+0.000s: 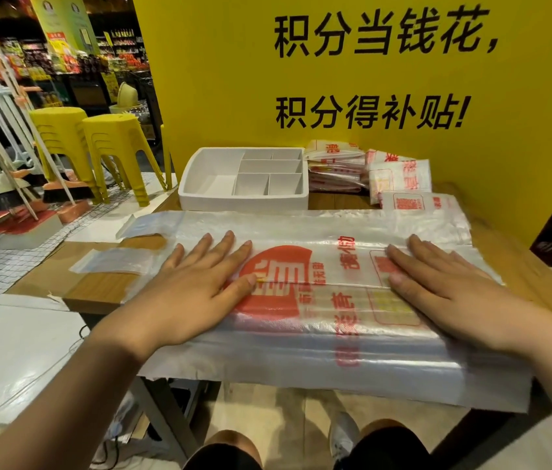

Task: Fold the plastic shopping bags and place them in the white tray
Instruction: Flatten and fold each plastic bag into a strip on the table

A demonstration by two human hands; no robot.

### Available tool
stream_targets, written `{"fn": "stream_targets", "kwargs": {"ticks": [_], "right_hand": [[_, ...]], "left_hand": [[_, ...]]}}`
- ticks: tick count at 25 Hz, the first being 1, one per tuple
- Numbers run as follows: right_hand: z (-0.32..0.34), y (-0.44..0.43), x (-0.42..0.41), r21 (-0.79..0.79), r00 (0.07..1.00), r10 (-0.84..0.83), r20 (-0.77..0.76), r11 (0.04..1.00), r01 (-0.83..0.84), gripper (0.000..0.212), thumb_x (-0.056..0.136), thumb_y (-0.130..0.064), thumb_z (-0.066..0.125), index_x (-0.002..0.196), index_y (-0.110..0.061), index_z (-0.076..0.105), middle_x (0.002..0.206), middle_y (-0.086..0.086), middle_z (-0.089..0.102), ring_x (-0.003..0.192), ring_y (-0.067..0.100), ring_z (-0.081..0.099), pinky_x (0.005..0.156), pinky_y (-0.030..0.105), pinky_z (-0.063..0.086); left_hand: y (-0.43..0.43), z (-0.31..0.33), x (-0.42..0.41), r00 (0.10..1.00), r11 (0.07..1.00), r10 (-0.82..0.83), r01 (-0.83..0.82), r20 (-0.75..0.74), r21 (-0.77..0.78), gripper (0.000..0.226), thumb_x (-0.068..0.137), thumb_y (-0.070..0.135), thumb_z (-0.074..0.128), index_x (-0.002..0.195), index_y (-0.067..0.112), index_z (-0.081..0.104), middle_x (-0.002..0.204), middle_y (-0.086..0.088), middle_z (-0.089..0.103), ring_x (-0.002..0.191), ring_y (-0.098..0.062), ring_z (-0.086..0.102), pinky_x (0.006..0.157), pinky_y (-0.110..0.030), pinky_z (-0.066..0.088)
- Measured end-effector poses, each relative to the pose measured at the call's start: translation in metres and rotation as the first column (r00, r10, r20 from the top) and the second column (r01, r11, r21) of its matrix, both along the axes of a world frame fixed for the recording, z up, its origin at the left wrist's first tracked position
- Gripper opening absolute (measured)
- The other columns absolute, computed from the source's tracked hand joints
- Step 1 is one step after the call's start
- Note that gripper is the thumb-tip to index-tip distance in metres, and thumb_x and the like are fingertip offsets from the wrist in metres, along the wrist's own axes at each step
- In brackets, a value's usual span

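Spreading over the wooden worktop [98, 290] in front of the white tray [206, 198], the plastic shopping bag [301, 340] lies flat. Its handles trail out to the tray's left and its near edge overhangs the worktop, probably so that a lengthwise fold can be creased. The tray sits just behind the bag, divided into several compartments, and none holds a bag yet. Just right of the tray, bundles of bags [335, 171] are stacked, likely as supply. Both hands are open, palms down and fingers straight. The left hand [200, 283] presses the red print in front of the tray, and the right hand [444, 293] presses the bag further right, seemingly pinning the slippery film flat.
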State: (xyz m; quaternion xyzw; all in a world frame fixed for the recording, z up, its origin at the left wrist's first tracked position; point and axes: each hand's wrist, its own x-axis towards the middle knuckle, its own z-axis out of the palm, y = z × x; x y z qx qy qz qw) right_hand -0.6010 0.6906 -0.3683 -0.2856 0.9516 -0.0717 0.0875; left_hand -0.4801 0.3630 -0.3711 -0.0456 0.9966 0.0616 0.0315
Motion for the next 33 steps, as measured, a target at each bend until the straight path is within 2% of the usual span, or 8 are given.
{"fn": "stream_targets", "kwargs": {"ticks": [6,10,13,16,19,23,28,33], "right_hand": [[-0.001,0.008,-0.003,0.033,0.995,-0.099,-0.007,0.994,0.1,0.111,0.054,-0.094,-0.01,0.154,-0.046,-0.007,0.165,-0.004,-0.015,0.151,0.012,-0.014,0.123,0.037,-0.008],[0.004,0.008,-0.001,0.045,0.994,-0.101,-0.037,0.994,0.102,0.107,0.066,-0.093,-0.002,0.158,-0.037,0.002,0.167,-0.001,-0.008,0.153,0.015,-0.006,0.124,0.04,-0.003],[0.014,0.003,0.002,0.069,0.958,0.092,-0.272,0.995,-0.076,0.107,0.068,-0.094,0.004,0.156,-0.035,0.019,0.165,-0.008,0.015,0.151,0.014,0.015,0.123,0.035,0.014],[0.027,-0.013,0.013,0.019,0.924,0.252,-0.288,0.966,-0.257,0.089,0.078,-0.085,0.027,0.153,-0.038,0.026,0.151,-0.013,0.04,0.136,0.013,0.041,0.111,0.031,0.036],[0.025,-0.022,0.019,0.059,0.897,0.271,-0.348,0.962,-0.268,0.071,0.09,-0.073,0.031,0.153,-0.041,0.02,0.147,-0.013,0.047,0.128,0.016,0.051,0.1,0.032,0.045],[0.018,-0.024,0.02,0.101,0.785,0.351,-0.511,0.931,-0.35,0.064,0.094,-0.063,0.007,0.147,-0.036,0.029,0.126,-0.007,0.064,0.105,0.022,0.062,0.087,0.037,0.049],[0.037,-0.027,0.013,0.062,0.872,0.293,-0.392,0.954,-0.292,0.044,0.096,-0.048,0.029,0.137,-0.039,0.043,0.126,-0.01,0.062,0.105,0.017,0.06,0.086,0.034,0.049],[0.07,-0.043,-0.028,-0.033,0.941,0.191,-0.279,0.978,-0.208,0.037,0.095,-0.044,0.047,0.131,-0.038,0.048,0.085,-0.013,0.062,0.081,0.013,0.057,0.071,0.034,0.049]], "left_hand": [[0.0,-0.001,-0.003,1.0,1.0,0.009,-0.009,0.018,0.015,0.093,0.065,0.087,-0.01,0.152,0.053,-0.009,0.163,0.018,-0.016,0.151,-0.009,-0.016,0.124,-0.044,-0.007],[0.001,-0.003,-0.002,0.997,0.999,0.013,-0.01,-0.074,0.046,0.095,0.07,0.088,-0.002,0.156,0.046,0.001,0.167,0.012,0.004,0.153,-0.012,0.0,0.124,-0.046,-0.004],[0.002,-0.004,0.0,0.983,1.0,-0.01,0.011,-0.186,0.003,0.093,0.076,0.087,0.003,0.154,0.041,0.022,0.16,0.01,0.029,0.149,-0.01,0.02,0.123,-0.049,-0.006],[0.002,0.001,0.001,0.972,0.996,-0.058,0.04,-0.229,-0.083,0.088,0.078,0.087,0.005,0.145,0.043,0.04,0.148,0.013,0.044,0.141,-0.008,0.034,0.123,-0.05,-0.004],[0.005,0.008,0.003,0.967,0.988,-0.093,0.061,-0.238,-0.139,0.089,0.076,0.089,0.006,0.141,0.041,0.046,0.142,0.016,0.051,0.134,-0.008,0.043,0.123,-0.043,0.014],[0.001,0.014,0.01,0.955,0.983,-0.156,0.124,-0.254,-0.136,0.076,0.083,0.083,0.019,0.141,0.041,0.045,0.137,0.014,0.057,0.125,-0.012,0.054,0.099,-0.036,0.048],[-0.013,0.038,-0.006,0.978,0.984,-0.167,0.172,-0.129,0.034,0.028,0.101,0.047,0.041,0.119,0.036,0.059,0.112,0.011,0.067,0.102,-0.011,0.061,0.088,-0.039,0.051],[-0.03,0.085,-0.049,0.99,0.99,-0.123,0.118,0.067,0.074,0.044,0.093,0.058,0.053,0.128,0.031,0.06,0.124,0.012,0.064,0.111,-0.012,0.059,0.1,-0.038,0.046]]}}
